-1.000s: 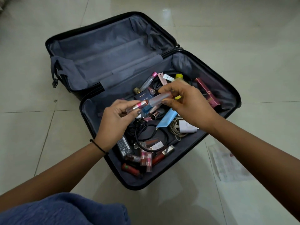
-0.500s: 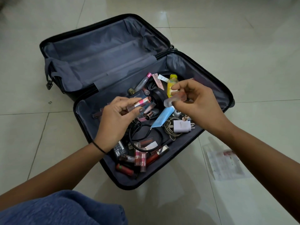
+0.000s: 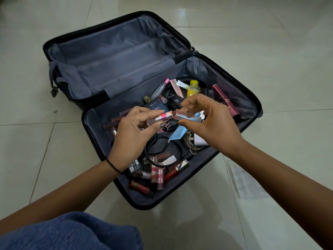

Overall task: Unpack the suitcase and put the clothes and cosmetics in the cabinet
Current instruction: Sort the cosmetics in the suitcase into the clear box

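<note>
A black suitcase (image 3: 239,82) lies open on the floor, its far half showing only grey lining. The near half holds several cosmetics: lipstick tubes (image 3: 156,173), a yellow bottle (image 3: 193,89), a dark blue perfume box (image 3: 155,105), a maroon box (image 3: 225,99). My left hand (image 3: 131,139) grips a pink-banded lipstick (image 3: 162,117) above the pile. My right hand (image 3: 210,127) pinches its clear cap (image 3: 186,116), whose mouth meets the lipstick's tip.
Black cables (image 3: 162,148), a white charger with cord (image 3: 196,141) and a light blue tube (image 3: 177,135) lie among the cosmetics. A paper sheet (image 3: 246,183) rests on the tiled floor to the right. Blue fabric (image 3: 72,233) covers my knee at the bottom left.
My right hand had pulled the clear cap away to the right; now it has come back left and the cap meets the lipstick in my left hand.
</note>
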